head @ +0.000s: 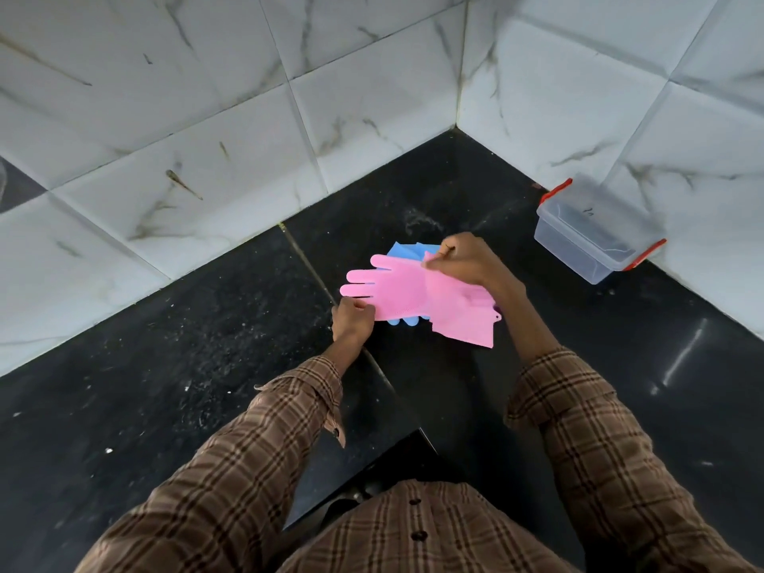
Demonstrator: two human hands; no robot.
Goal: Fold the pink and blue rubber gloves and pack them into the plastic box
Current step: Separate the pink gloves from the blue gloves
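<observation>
A pink rubber glove [403, 289] lies across the black counter, its fingers pointing left. A second pink piece [465, 320] overlaps it on the right, its cuff toward me. Under them lies a blue glove [407, 251]; only its far edge and some fingertips at the near side show. My left hand [351, 320] pinches the pink glove's lowest fingertip. My right hand [465, 260] grips the pink glove's upper edge near the wrist. The clear plastic box [595, 231] with red clips stands open at the right, against the wall, apart from both hands.
The black stone counter [206, 366] fills a corner between two white marble-tiled walls [206, 138]. Its front edge has a step near my body. Pale dust streaks mark the counter left of and behind the gloves.
</observation>
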